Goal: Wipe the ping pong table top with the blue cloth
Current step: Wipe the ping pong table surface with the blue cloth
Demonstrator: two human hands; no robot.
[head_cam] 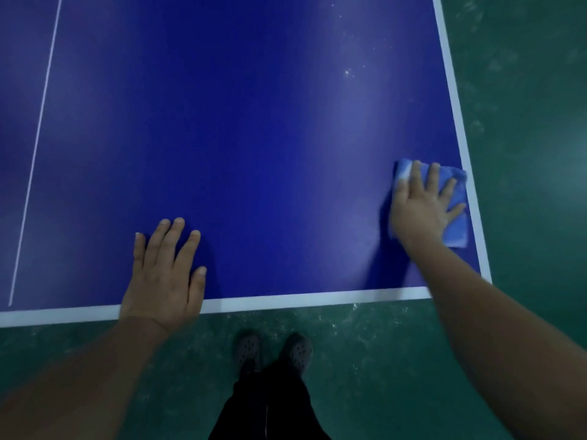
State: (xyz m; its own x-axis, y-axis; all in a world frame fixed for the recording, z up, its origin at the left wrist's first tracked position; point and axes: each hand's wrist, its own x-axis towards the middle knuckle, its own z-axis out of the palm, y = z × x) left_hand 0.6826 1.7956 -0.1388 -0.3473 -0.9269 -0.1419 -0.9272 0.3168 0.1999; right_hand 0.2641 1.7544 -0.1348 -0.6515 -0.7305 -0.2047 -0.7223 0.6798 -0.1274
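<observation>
At the far left we see the thin white centre line (35, 147) running up the ping pong table top (238, 138), and just right of it our left hand (163, 274) lies flat with straight fingers, holding nothing, bracing us at the near white edge (286, 300). Between our hands the blue surface lies open, so we have wide room to sweep leftward and away from us. Further right, pale specks (347, 73) dot the top, which we judge still needs wiping. Our right hand (422, 208) presses the blue cloth (457, 231) flat with spread fingers near the right corner. The cloth looks soft, light and folded; we judge palm pressure on its middle suits best. It touches the right white border (457, 122), beyond which lies green floor (533, 122), so it could slip off.
</observation>
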